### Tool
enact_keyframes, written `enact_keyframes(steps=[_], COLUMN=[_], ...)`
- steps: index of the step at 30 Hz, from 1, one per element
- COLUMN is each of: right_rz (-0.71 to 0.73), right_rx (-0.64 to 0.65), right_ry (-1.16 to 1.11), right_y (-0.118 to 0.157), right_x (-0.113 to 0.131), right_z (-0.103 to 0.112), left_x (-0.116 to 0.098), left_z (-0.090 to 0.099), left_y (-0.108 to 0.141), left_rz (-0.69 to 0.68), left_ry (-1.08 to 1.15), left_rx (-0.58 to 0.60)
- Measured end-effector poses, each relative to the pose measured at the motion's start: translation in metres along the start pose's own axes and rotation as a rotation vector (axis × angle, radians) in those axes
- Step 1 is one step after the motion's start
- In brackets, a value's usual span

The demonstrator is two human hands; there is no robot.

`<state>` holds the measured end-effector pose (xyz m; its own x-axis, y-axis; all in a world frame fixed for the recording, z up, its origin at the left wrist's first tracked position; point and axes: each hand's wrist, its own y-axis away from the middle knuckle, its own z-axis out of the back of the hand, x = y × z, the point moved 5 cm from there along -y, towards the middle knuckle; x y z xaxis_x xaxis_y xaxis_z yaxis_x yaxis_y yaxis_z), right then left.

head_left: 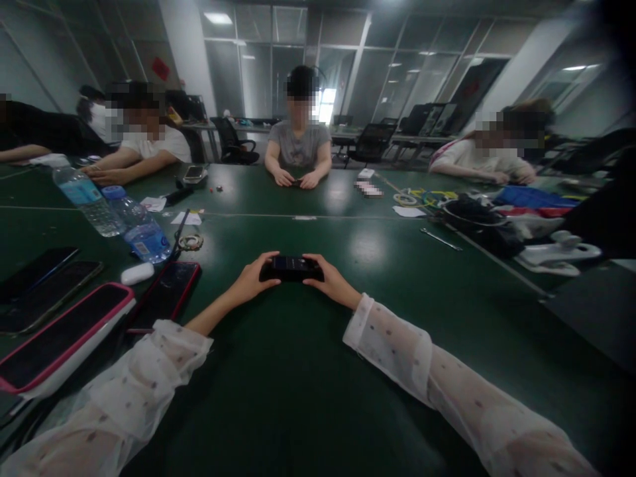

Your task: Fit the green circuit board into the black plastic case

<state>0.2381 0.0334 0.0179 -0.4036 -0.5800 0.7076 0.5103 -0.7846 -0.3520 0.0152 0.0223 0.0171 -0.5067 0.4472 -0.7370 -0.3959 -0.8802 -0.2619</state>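
Note:
Between my two hands is a small black device with a dark screen [292, 266], wider than it is tall, with faint light marks on its face. My left hand [261, 273] grips its left end, thumb along the near side and fingers at the far side. At the opposite end my right hand [325, 277] has the same kind of hold. The device is at or just above the green table [293, 358]; I cannot tell whether it touches. A phone with a red edge [166, 295] lies left of my left forearm.
To the left are a white earbud case [138, 273], a pink-rimmed device [67, 338], dark phones [52, 295] and two water bottles [142, 228]. A wrench [440, 239], cables [427, 199] and a white clamp-like part [559, 253] lie right. Several people sit around the table, one person [299, 142] opposite.

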Motion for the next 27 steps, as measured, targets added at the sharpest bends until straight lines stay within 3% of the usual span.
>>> enact_keyframes(steps=[27], right_rz=[-0.022], right_rx=[-0.023], right_ry=[-0.015], right_y=[0.0], right_x=[-0.0017], right_z=[0.0022], left_x=[-0.0003], left_z=[0.0004], left_y=[0.0008], left_rz=[-0.023], left_ry=[0.023], left_rx=[-0.025])
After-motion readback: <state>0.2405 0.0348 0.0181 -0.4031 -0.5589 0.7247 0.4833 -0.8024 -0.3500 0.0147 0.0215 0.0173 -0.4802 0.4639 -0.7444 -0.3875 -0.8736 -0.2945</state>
